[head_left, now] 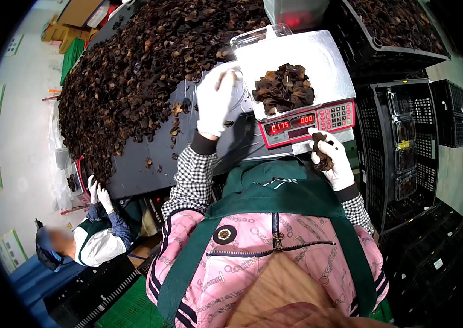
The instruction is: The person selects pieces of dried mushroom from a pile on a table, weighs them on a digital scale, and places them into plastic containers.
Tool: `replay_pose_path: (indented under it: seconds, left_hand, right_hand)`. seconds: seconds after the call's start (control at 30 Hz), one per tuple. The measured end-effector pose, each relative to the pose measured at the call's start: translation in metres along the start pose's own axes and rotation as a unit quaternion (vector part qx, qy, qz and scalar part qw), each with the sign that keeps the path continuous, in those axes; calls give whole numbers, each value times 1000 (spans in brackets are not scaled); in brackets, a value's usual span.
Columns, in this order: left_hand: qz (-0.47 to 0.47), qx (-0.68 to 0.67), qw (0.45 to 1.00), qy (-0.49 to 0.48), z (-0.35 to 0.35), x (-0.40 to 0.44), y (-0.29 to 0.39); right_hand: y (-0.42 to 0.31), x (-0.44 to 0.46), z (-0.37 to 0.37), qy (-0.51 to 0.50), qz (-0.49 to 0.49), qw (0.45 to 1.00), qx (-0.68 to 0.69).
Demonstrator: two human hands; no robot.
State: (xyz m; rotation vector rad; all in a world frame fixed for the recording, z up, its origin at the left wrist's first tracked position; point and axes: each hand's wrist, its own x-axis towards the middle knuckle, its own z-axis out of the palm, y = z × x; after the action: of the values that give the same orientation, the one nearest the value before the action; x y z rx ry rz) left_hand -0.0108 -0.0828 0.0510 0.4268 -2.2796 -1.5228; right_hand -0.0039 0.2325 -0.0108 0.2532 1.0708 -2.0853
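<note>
My left hand [216,101], in a white glove, is raised over the dark table beside the scale's left edge. Its fingers curl and are blurred, so its grip is unclear. A clear plastic box [242,39] lies at the far left corner of the scale [324,65]. On the metal pan rests a heap of dark wood ear mushrooms [284,89]; the red display [289,124] reads 0.175 and 0.00. In front of the scale's right corner, my gloved right hand [338,164] is closed around a few wood ear mushrooms [322,152].
A large pile of wood ear mushrooms [144,71] covers much of the table [187,150]. On the right, a black crate [373,158] holds several clear boxes [405,131]; another crate [401,49] contains mushrooms. At lower left, a person [100,235] with white gloves works at the table.
</note>
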Motion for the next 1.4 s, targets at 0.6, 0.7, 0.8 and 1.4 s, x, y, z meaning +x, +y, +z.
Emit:
replay_pose_path:
  seconds: [0.6,0.7,0.8,1.4]
  left_hand:
    - [385,238,888,-79,92,49,-25]
    - [373,212,902,-56,74,42,-12]
    - [284,179,932,-138,58,30,-15]
    - [369,334,846,-191,98,33,-26]
  right_hand:
    - [18,12,-17,55,-33,996,58]
    - [16,10,-21,51,-46,996,58]
    - [18,11,-25,37,-56,995,67]
    - [-14,16,-11,39,-68,996,-35]
